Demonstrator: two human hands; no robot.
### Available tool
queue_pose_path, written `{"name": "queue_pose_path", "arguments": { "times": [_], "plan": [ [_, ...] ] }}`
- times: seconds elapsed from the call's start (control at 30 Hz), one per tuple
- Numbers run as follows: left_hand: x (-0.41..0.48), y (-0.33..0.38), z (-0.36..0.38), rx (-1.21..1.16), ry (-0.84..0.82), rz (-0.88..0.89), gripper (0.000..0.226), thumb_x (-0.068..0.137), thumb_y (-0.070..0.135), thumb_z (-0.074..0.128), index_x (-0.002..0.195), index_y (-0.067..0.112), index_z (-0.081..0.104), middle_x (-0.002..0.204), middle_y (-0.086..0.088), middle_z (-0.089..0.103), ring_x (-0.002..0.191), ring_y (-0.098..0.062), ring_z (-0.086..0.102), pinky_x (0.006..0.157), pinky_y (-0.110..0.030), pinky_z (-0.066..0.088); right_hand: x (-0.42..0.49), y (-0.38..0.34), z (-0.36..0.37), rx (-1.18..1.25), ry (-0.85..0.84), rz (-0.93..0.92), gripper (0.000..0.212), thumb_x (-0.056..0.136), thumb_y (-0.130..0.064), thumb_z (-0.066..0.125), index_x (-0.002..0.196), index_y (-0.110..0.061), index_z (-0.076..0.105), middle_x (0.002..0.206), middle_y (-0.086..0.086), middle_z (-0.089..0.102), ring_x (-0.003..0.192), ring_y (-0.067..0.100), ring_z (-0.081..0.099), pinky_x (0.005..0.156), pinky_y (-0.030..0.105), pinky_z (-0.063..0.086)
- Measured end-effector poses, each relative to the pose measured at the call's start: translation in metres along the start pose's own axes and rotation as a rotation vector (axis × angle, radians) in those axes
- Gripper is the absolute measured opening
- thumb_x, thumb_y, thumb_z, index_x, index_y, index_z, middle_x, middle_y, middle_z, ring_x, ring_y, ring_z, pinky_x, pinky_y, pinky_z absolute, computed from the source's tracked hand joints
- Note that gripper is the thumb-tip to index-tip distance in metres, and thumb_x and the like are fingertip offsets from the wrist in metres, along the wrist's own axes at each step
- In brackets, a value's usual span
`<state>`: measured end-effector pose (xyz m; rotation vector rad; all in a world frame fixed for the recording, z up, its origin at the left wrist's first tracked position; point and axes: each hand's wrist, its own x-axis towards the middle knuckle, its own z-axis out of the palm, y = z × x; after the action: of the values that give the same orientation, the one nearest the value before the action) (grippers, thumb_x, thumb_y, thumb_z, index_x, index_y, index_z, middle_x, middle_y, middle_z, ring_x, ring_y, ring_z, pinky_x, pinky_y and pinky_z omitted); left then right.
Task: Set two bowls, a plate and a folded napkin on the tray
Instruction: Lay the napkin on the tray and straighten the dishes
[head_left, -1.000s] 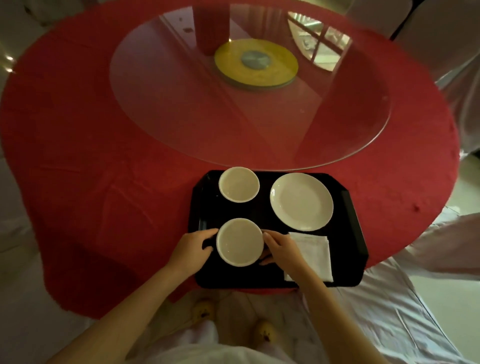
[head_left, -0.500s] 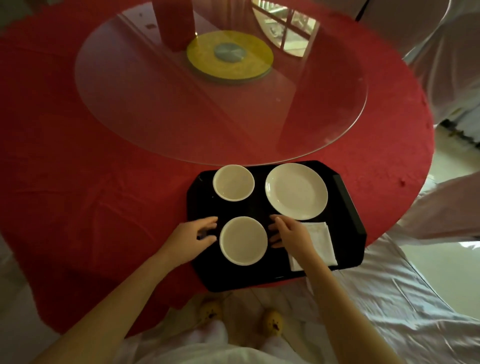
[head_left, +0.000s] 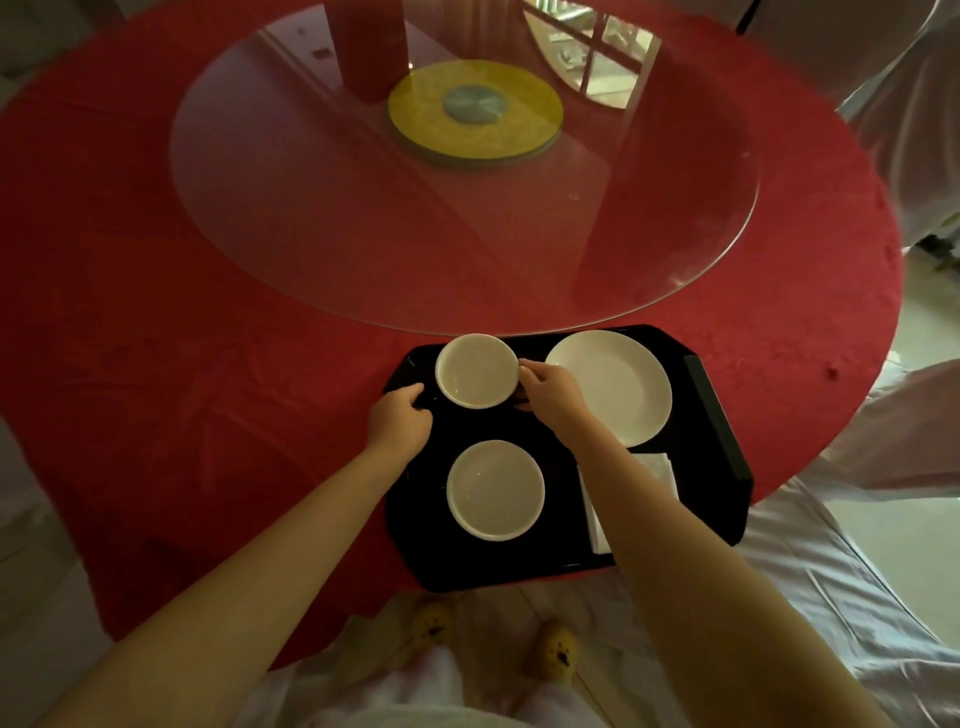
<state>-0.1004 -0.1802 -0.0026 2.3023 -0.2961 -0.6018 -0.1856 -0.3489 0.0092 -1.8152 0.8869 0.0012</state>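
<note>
Head view, looking down: we see a black tray (head_left: 719, 431) at the near edge of a round bench under a red cloth (head_left: 156, 322), its near side overhanging that edge slightly. On the tray: far bowl (head_left: 476, 370) in the far-left corner, near bowl (head_left: 495, 489) toward the front, plate (head_left: 610, 387) far right, folded napkin (head_left: 660, 470) near right, partly hidden under the right forearm.

Left hand (head_left: 397, 422) sits at the far bowl's left side, fingers curled narrow; we cannot tell whether they touch the bowl or the tray rim. Right hand (head_left: 553, 392) is at the bowl's right side, fingers (head_left: 524, 370) against its rim, lying in the gap between bowl and plate. We cannot tell if the bowl is gripped or only touched.

Edges: far bowl close to the tray's far rim and near the glass turntable (head_left: 467, 197), whose edge runs just beyond the tray. Plate lies near the tray's far rim. A strip of bare tray separates the two bowls; more bare tray lies right of the plate and napkin. Wide red cloth lies open to the left of the tray.
</note>
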Motion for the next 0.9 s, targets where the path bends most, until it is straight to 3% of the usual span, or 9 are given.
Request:
{"name": "queue_pose_path", "arguments": {
  "times": [0.27,0.37,0.4,0.5,0.6,0.73,0.83,0.9],
  "plan": [
    [0.008,0.003,0.001,-0.014,0.012,0.002,0.051,0.084,0.003,0.049,0.134,0.010,0.043,0.138,-0.013,0.050,0.113,-0.023,0.058,0.079,-0.021,0.042,-0.007,0.010,0.000,0.135,0.032,-0.009,0.027,0.094,-0.010,0.048,0.113,-0.009,0.066,0.091,0.018,0.070,0.085,0.029,0.069,0.084,0.040,0.057],
    [0.012,0.002,0.002,-0.027,0.009,0.007,0.052,0.084,0.002,0.049,0.134,0.010,0.044,0.138,-0.012,0.050,0.086,-0.011,0.062,0.061,-0.004,0.043,-0.006,0.010,0.001,0.159,0.029,-0.011,0.027,0.094,-0.010,0.049,0.114,-0.010,0.066,0.084,0.009,0.068,0.079,0.021,0.067,0.085,0.038,0.057],
    [0.013,0.001,0.001,-0.028,0.009,0.007,0.052,0.083,0.002,0.049,0.134,0.010,0.044,0.137,-0.012,0.051,0.086,-0.011,0.061,0.061,-0.005,0.045,-0.006,0.010,0.001,0.163,0.028,-0.011,0.027,0.094,-0.010,0.049,0.115,-0.010,0.066,0.084,0.008,0.067,0.079,0.021,0.067,0.085,0.037,0.057],
    [0.016,0.000,0.001,-0.024,0.013,0.000,0.052,0.083,0.002,0.049,0.134,0.009,0.044,0.137,-0.014,0.051,0.111,-0.025,0.058,0.081,-0.025,0.046,-0.008,0.011,0.001,0.172,0.024,-0.008,0.027,0.094,-0.011,0.050,0.117,-0.011,0.064,0.083,0.007,0.067,0.080,0.020,0.067,0.086,0.037,0.057],
    [0.015,0.001,0.001,-0.039,0.003,0.001,0.054,0.082,0.002,0.049,0.135,0.009,0.042,0.137,-0.014,0.050,0.112,-0.026,0.058,0.080,-0.028,0.045,-0.011,0.010,0.001,0.174,0.009,-0.012,0.029,0.094,-0.012,0.049,0.119,-0.012,0.063,0.086,0.008,0.068,0.084,0.023,0.068,0.088,0.038,0.056],
    [0.001,-0.002,-0.003,-0.132,-0.010,-0.040,0.056,0.085,0.005,0.049,0.139,0.012,0.035,0.140,-0.011,0.048,0.124,-0.023,0.050,0.099,-0.034,0.042,-0.014,0.013,-0.002,0.126,0.013,0.038,0.037,0.095,-0.017,0.047,0.132,-0.010,0.051,0.098,0.009,0.068,0.093,0.025,0.068,0.092,0.040,0.053],
    [-0.030,-0.016,-0.002,-0.127,-0.057,-0.026,0.046,0.088,0.007,0.046,0.134,0.010,0.043,0.139,-0.010,0.050,0.127,-0.022,0.048,0.105,-0.034,0.038,-0.028,0.021,-0.006,0.073,0.013,0.059,0.038,0.096,-0.018,0.045,0.131,-0.007,0.050,0.114,0.013,0.067,0.099,0.023,0.066,0.095,0.041,0.052],
    [-0.057,-0.026,0.005,-0.095,-0.128,0.008,0.040,0.091,0.013,0.048,0.130,0.012,0.049,0.136,-0.008,0.053,0.125,-0.021,0.049,0.102,-0.029,0.037,-0.043,0.028,-0.007,-0.011,-0.007,0.064,0.036,0.096,-0.019,0.044,0.127,-0.006,0.054,0.110,0.015,0.068,0.094,0.025,0.066,0.091,0.040,0.053]
  ]
}}
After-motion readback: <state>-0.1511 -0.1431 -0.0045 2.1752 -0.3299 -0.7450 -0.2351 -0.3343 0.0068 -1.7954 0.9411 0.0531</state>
